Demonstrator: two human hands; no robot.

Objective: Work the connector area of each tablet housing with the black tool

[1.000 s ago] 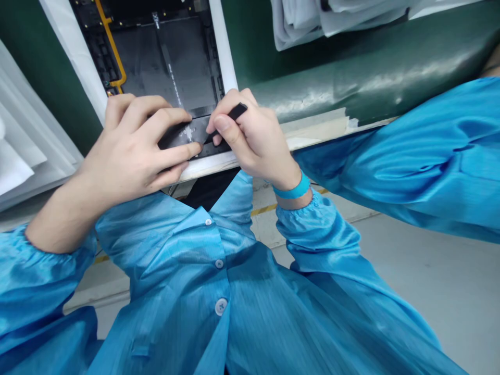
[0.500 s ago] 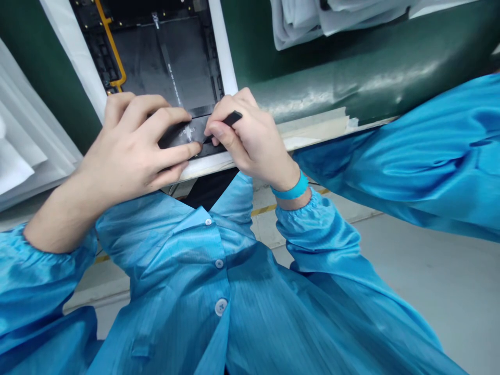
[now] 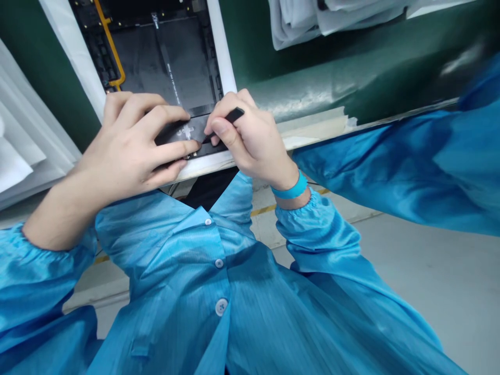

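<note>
A dark electronic assembly [image 3: 167, 57] with an orange flex strip [image 3: 113, 49] lies on a white sheet at the front edge of the bench. My left hand [image 3: 136, 140] rests over its near left corner, fingers spread, fingertips touching the black surface, holding nothing. Pinched in my right hand [image 3: 250, 135] is a slim black tool [image 3: 234, 115]. Its lower end meets the near part of the assembly beside my left index fingertip. Part of the near left corner is hidden under my left hand.
Stacked white sheets or bags [image 3: 336, 15] lie on the green bench mat [image 3: 258, 57] at the back right. More white sheets [image 3: 27, 120] are at the left. Another person's blue sleeve [image 3: 410, 156] is close on the right.
The other person's blue sleeve at the right has shifted. My left hand has moved very slightly left, and the black tool in my right hand is tilted a little differently.
</note>
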